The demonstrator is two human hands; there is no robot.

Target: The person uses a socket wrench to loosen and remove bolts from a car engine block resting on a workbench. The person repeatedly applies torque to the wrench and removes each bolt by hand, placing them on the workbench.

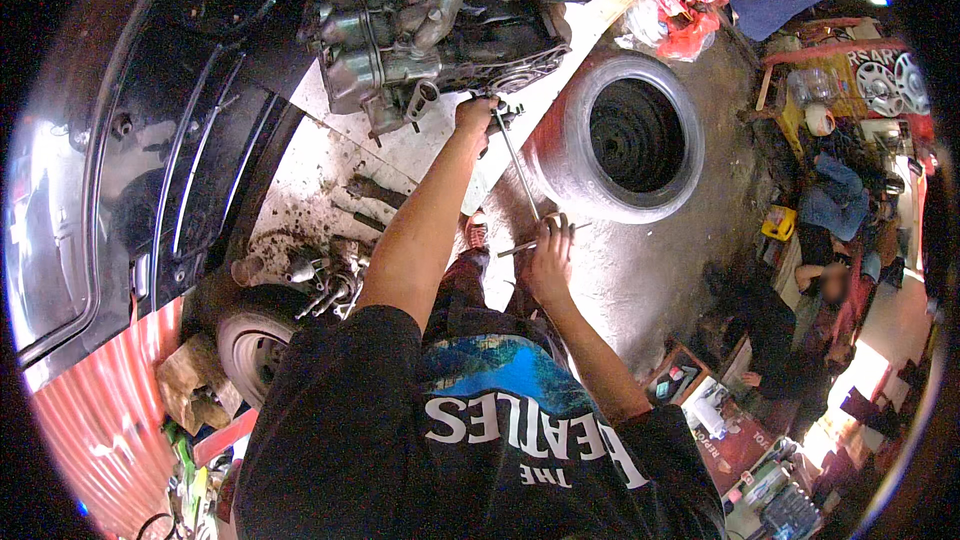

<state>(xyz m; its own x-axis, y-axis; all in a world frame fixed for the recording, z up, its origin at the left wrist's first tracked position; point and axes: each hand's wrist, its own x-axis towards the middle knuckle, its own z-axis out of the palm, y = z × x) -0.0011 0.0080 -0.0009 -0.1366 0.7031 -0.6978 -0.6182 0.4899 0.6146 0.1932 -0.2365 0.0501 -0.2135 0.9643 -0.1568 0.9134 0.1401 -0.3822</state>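
A metal engine block [440, 35] rests on a pale board at the far middle. Beside its near right corner, my left hand [476, 116] is closed at the far end of a long T-handle wrench [517, 165]. A small dark metal part [511, 116] sticks out past those fingers; whether it belongs to the engine I cannot tell. Closer to my body, my right hand [552, 258] is closed around the wrench's thin crossbar, whose ends show on both sides of the fist. My fingers hide the wrench's working end.
Right of the wrench lie stacked tyres [640, 140]. Car bodywork [150, 140] stands on the left, with a wheel [258, 350] and loose metal parts [335, 275] near it. Red and white plastic bags [680, 15] lie beyond the tyres. Other people [835, 280] are at the right.
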